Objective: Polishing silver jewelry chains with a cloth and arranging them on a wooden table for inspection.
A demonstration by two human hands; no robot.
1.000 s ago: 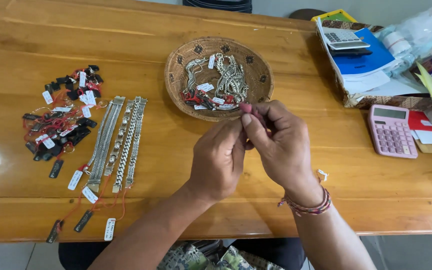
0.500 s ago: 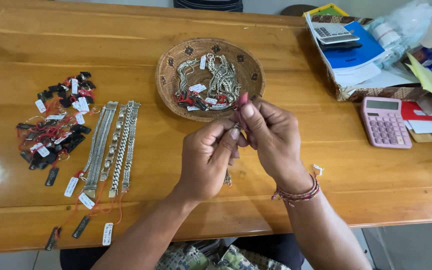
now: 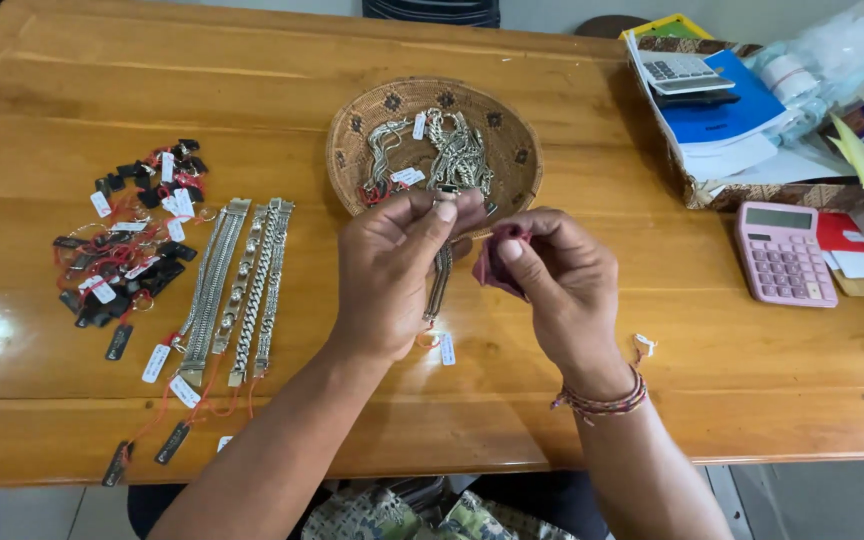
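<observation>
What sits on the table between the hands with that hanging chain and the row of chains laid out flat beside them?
Nothing visible does. The left hand pinches the silver chain at its top, the right hand holds a dark red cloth, and only bare wood of the table lies between them and the laid-out chains.

A pink calculator [image 3: 785,254] is lying at the table's [image 3: 652,350] right side, black tags [image 3: 127,255] are sitting left, and four silver chains [image 3: 237,285] are stretching alongside them.

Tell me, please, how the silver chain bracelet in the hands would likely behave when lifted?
Probably floppy: the silver chain bracelet hangs limp from the left hand. Its thick metal links suggest some weight. The tag dangling below might snag.
</observation>
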